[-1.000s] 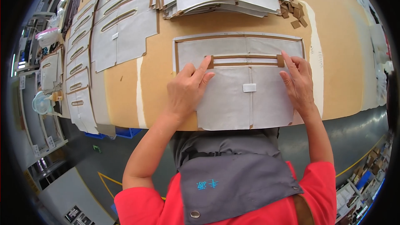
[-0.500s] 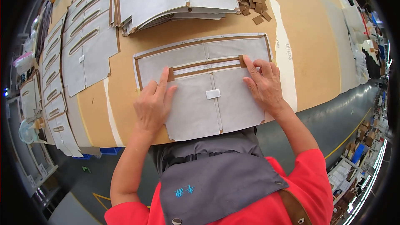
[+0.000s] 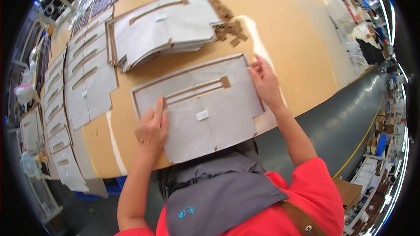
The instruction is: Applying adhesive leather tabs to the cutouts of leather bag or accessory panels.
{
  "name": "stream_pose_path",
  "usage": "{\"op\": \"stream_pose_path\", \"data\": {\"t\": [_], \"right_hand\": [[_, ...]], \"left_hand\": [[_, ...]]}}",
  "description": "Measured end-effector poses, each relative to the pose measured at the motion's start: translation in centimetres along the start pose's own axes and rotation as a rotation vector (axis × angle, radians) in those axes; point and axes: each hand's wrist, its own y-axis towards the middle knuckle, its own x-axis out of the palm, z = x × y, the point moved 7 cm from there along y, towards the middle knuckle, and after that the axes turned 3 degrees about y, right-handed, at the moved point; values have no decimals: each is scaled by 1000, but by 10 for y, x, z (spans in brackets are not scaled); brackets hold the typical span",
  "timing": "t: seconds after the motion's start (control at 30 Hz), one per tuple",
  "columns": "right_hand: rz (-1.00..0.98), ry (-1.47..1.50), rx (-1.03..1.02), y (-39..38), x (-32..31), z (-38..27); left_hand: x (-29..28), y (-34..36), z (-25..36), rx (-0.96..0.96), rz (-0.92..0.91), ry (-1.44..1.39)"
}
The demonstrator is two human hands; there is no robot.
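Note:
A grey panel (image 3: 227,109), edged with brown strips, lies at the table's front edge, with a long slot (image 3: 192,88) framed in brown and a small white tab (image 3: 202,115) below it. My left hand (image 3: 152,129) rests on the panel's left part, index finger at the slot's left end, fingers open. My right hand (image 3: 267,83) is closed on the panel's upper right edge, thumb near the corner.
A stack of similar panels (image 3: 153,30) lies behind, beside scattered brown squares (image 3: 232,30). Rows of slotted grey pieces (image 3: 87,91) cover the table's left side; a white strip (image 3: 249,28) runs at right. A small fan (image 3: 30,164) stands far left.
My right hand has left the slot's right end for the panel's right edge. My left hand stays by the slot's left end. The view has swung and tilted.

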Motion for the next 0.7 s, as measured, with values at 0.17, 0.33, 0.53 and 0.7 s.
{"op": "stream_pose_path", "data": {"t": [0.17, 0.33, 0.53, 0.7], "right_hand": [[-208, 128, 257, 12, 11, 11], [-302, 139, -265, -23, 14, -51], [-146, 645, 106, -1, -22, -62], [-27, 217, -90, 104, -12, -90]], "left_hand": [[-1, -4, -5, -47, 12, -39], [-7, -19, -49, -410, 133, -433], [-1, -26, -79, -894, -75, -1230], [-65, 62, -94, -736, 12, -1046]]}}
